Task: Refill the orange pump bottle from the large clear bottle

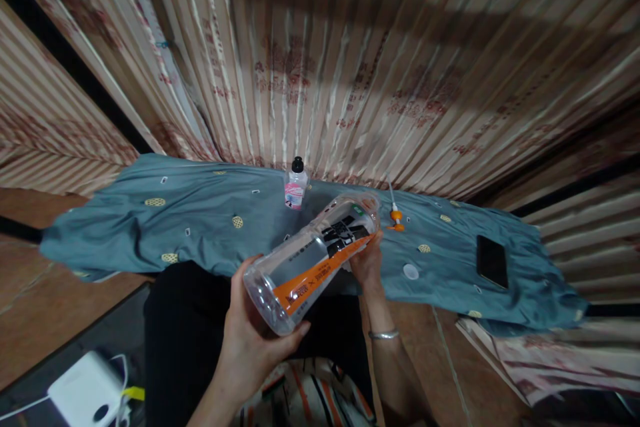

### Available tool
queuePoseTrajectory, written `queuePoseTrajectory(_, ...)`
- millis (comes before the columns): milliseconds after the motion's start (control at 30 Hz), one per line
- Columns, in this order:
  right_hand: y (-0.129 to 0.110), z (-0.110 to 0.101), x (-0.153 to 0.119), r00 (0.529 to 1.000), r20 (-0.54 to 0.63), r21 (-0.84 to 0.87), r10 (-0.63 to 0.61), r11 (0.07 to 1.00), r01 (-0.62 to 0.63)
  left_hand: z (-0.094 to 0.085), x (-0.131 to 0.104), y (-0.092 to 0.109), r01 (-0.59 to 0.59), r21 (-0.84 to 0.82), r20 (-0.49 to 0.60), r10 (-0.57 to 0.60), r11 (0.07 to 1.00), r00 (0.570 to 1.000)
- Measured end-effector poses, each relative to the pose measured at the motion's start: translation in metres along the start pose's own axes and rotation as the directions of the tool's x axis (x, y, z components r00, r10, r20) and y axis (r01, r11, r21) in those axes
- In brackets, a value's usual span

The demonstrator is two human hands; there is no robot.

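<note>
In front of you hang the pleated beige curtains [310,47], printed with reddish patterns. Below them the bench [210,203] runs from side to side under a rumpled blue-green cloth with small yellow motifs. Brown floor tiles [420,360] show beneath its near edge, and your dark-clad legs [183,327] reach towards it.

The large clear bottle [313,263], with its orange, grey and black label, is in front of you, tilted in your hands, its base towards your left and its neck end pointing away to the right. Your left grip [255,340] is wrapped around the base, thumb at the near side. Your right grip [369,260] holds the upper part by the neck, some fingers hidden behind it.

At your lower left lies a white box [85,390] with a round black spot and white cables beside it. A dark, phone-like slab [492,261] lies flat on the right of the bench. The small bottle [295,187], black-capped and pink-labelled, stands near the far edge. The orange-and-white pump [397,215] lies just right of the large bottle's neck. Nearer you is a whitish disc [411,271]; your right wrist wears a silver bangle [384,334].
</note>
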State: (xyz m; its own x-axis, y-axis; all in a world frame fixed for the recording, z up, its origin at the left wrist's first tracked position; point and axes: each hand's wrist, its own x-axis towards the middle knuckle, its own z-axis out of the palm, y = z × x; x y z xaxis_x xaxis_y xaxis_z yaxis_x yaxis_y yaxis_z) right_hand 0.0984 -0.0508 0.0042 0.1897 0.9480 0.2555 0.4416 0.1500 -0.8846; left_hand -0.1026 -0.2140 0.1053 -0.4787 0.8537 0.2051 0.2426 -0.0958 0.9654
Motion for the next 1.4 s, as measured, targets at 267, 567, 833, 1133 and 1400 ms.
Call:
queuePoseTrajectory(267, -0.007, 0.0, 0.001, 0.999, 0.005, 0.019, 0.043, 0.999, -0.043, 0.001, 0.001, 0.001, 0.012, -0.012, -0.006, -0.012, 1.0, 1.0)
queuePoseTrajectory(567, -0.003, 0.001, 0.001, 0.999, 0.011, 0.004, 0.051, 0.999, -0.051, 0.005, 0.001, 0.025, 0.164, -0.057, -0.016, -0.165, 0.985, 0.986)
queuePoseTrajectory(833, -0.005, 0.001, 0.0, 1.0, -0.002, 0.034, 0.008, 0.999, -0.008, 0.006, 0.001, 0.026, 0.202, -0.084, -0.018, -0.204, 0.976, 0.979)
queuePoseTrajectory(1133, 0.001, 0.002, -0.001, 1.0, 0.007, 0.048, -0.015, 0.999, 0.015, 0.006, 0.0, 0.018, 0.173, -0.064, -0.038, -0.176, 0.983, 0.984)
queuePoseTrajectory(1400, -0.002, 0.004, 0.0, 0.999, 0.009, 0.075, -0.053, 0.996, 0.052, 0.007, -0.002, 0.013, 0.152, -0.053, -0.055, -0.154, 0.987, 0.986)
